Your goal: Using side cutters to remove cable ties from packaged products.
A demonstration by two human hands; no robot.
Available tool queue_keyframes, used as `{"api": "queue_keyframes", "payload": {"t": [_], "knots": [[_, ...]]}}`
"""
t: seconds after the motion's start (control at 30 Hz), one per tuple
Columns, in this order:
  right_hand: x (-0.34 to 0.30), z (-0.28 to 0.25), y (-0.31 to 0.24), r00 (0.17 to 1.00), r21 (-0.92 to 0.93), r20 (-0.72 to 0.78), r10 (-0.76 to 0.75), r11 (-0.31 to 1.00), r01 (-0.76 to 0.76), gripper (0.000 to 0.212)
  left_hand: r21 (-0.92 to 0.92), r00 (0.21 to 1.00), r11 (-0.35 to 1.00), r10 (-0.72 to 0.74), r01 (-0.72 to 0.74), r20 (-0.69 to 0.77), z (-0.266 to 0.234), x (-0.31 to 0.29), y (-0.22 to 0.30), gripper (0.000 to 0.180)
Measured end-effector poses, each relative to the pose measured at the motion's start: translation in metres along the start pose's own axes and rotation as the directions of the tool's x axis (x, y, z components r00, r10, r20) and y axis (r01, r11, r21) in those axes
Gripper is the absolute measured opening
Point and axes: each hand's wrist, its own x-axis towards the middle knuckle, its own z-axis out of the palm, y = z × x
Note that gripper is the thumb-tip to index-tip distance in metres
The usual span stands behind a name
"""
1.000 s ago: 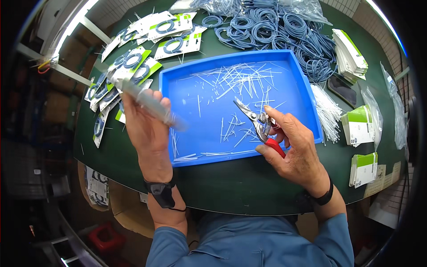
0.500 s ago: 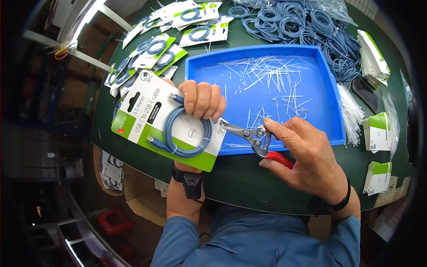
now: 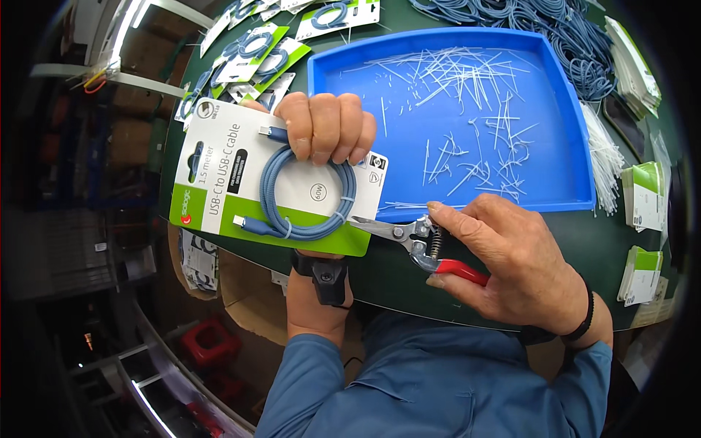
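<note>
A white and green cable card (image 3: 234, 171) faces me, held by its upper edge in my left hand (image 3: 328, 125), whose fingers curl over the front. Tied to the card with clear zip ties is a coiled blue cable (image 3: 272, 191) with a metal plug at each end. My right hand (image 3: 511, 255) is closed around red-handled pruning snips (image 3: 420, 237) with a coil spring between the handles. The tips of the snips lie at the card's lower right, close beside the coil and a zip tie; whether they touch it I cannot tell.
A blue tray (image 3: 584, 197) with scattered zip-tie offcuts stands behind my hands. Finished cable cards (image 3: 255, 55) pile up at far left. Loose blue cables (image 3: 584, 62) heap at far right, near a zip-tie bundle (image 3: 602, 157) and stacks of blank cards (image 3: 644, 201).
The card has shifted a little left and turned flatter toward me. The snips' tips have moved from its right edge down to beside the coil. The whole view has also shifted.
</note>
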Motion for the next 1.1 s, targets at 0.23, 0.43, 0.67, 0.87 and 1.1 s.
{"api": "queue_keyframes", "payload": {"t": [0.23,0.43,0.67,0.87,1.1], "knots": [[-0.001,0.007,0.0,0.999,0.024,-0.041,0.022,0.999,-0.021,0.079,0.1,0.993,0.994,0.035,-0.047,0.117,-0.008,0.0,0.006,0.064],[-0.002,0.009,0.002,0.998,0.004,-0.049,0.024,1.0,-0.024,0.073,0.238,0.987,0.958,0.152,-0.158,0.046,-0.001,-0.007,0.006,0.059],[-0.004,0.007,0.008,0.998,-0.029,-0.037,0.053,0.998,-0.054,0.076,0.368,0.954,0.901,0.284,-0.23,-0.098,0.002,-0.013,0.0,0.055],[0.001,0.003,0.01,0.991,0.012,-0.112,0.067,0.998,-0.066,0.068,0.348,0.965,0.907,0.26,-0.237,-0.018,-0.03,-0.022,0.003,0.044],[0.011,0.021,0.013,0.949,0.427,-0.149,0.278,0.884,-0.192,0.042,0.163,0.972,0.969,0.205,-0.186,-0.11,-0.019,-0.035,-0.045,0.04]]}}
